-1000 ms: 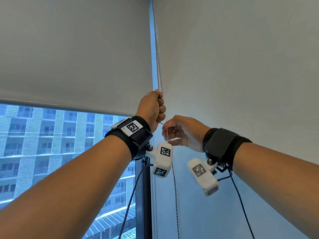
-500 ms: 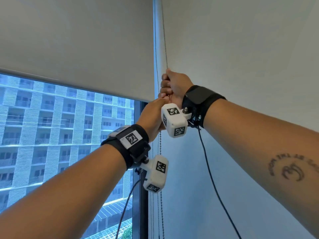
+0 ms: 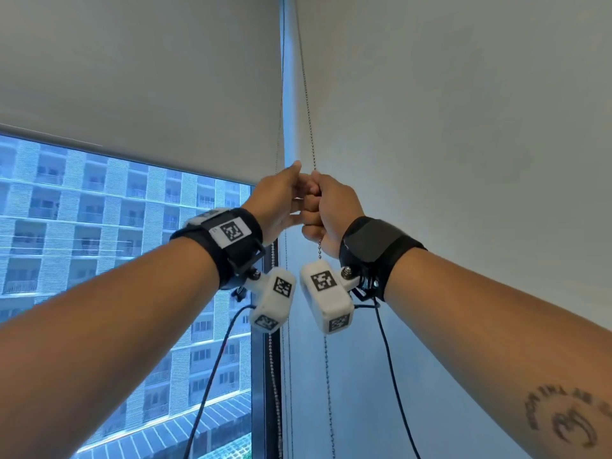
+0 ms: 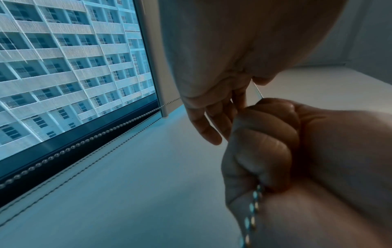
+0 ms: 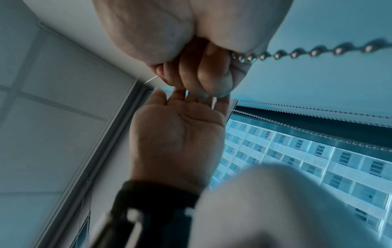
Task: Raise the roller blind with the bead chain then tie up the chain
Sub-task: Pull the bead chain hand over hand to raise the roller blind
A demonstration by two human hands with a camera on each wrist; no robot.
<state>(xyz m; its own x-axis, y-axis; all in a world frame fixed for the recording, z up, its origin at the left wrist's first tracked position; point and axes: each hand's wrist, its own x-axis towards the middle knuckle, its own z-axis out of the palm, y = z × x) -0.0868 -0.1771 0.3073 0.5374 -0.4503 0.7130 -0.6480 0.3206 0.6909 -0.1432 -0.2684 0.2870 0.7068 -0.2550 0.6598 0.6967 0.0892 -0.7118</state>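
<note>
The grey roller blind [image 3: 132, 77] hangs partly raised over the window, its bottom edge level with my hands. The bead chain [image 3: 308, 111] runs up along the blind's right side. My right hand [image 3: 331, 210] grips this strand in a fist, and the chain [image 5: 297, 53] comes out under the little finger [image 4: 252, 209]. Beside it on the left, my left hand [image 3: 278, 200] holds nothing, its fingers [image 4: 203, 124] straight and its palm [image 5: 176, 134] bare. The fingertips touch the right fist. The chain's other strand [image 3: 273, 359] hangs free along the frame.
A second grey blind [image 3: 463, 127] hangs lowered on the right. The dark window frame [image 3: 265, 392] stands between the two blinds, with a tall building [image 3: 99, 243] outside the glass. Black camera cables [image 3: 212, 376] dangle from both wrists.
The blind's bottom edge has risen. My right hand took the chain high and came down with it. My left hand let go and came up beside it.
</note>
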